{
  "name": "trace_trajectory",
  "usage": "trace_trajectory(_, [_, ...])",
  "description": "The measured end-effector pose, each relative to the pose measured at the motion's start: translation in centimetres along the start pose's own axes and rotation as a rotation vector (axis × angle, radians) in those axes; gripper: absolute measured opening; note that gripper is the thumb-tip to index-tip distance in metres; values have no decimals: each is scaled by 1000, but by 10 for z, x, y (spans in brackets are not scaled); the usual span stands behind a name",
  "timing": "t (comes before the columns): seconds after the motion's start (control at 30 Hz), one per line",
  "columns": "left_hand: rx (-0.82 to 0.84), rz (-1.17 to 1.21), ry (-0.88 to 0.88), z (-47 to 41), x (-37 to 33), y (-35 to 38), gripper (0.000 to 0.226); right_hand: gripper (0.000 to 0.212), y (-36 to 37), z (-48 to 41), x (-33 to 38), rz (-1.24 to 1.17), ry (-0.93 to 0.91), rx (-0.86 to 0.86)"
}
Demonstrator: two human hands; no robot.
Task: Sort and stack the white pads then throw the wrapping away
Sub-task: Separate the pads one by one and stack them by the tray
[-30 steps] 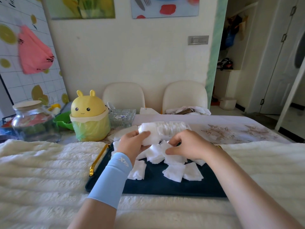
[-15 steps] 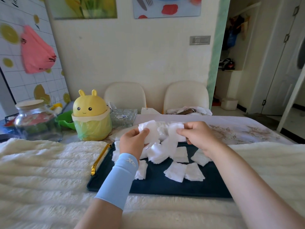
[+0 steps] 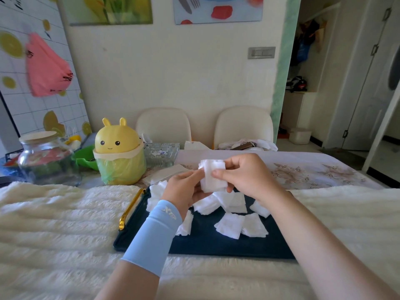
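A small stack of white pads (image 3: pixel 213 175) is held upright above the back of the dark blue tray (image 3: pixel 216 245). My left hand (image 3: pixel 184 191), with a light blue sleeve on the wrist, holds the stack from the left and below. My right hand (image 3: pixel 244 174) pinches its right edge between thumb and fingers. Several loose white pads (image 3: pixel 230 225) lie scattered on the tray beneath my hands. I cannot tell whether clear wrapping is around the held stack.
A yellow bunny-shaped bin (image 3: pixel 119 156) with a green liner stands at the back left, next to a glass jar (image 3: pixel 46 159) and a glass dish (image 3: pixel 161 152). A fluffy cream cover (image 3: pixel 54 224) lies under the tray. Two chairs stand behind the table.
The long bundle held between both hands has shortened to a compact stack raised above the tray. My right hand came up from the tray to the stack's right edge.
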State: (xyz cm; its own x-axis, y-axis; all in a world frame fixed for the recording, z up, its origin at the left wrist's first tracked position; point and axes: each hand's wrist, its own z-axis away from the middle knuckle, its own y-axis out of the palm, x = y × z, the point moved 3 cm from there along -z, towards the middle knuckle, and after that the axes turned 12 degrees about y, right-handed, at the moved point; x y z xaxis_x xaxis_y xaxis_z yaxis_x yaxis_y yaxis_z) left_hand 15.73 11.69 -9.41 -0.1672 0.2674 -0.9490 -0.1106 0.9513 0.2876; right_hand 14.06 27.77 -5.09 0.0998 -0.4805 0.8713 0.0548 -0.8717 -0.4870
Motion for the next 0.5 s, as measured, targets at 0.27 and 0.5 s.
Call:
trace_trajectory(0.27, [141,-230,126,3,-5,2,20,51,-5,-4,-6,108,37,-62])
trace_trajectory(0.5, [178,-534,197,-31,-22,3,34,51,-13,-26,7,48,36,189])
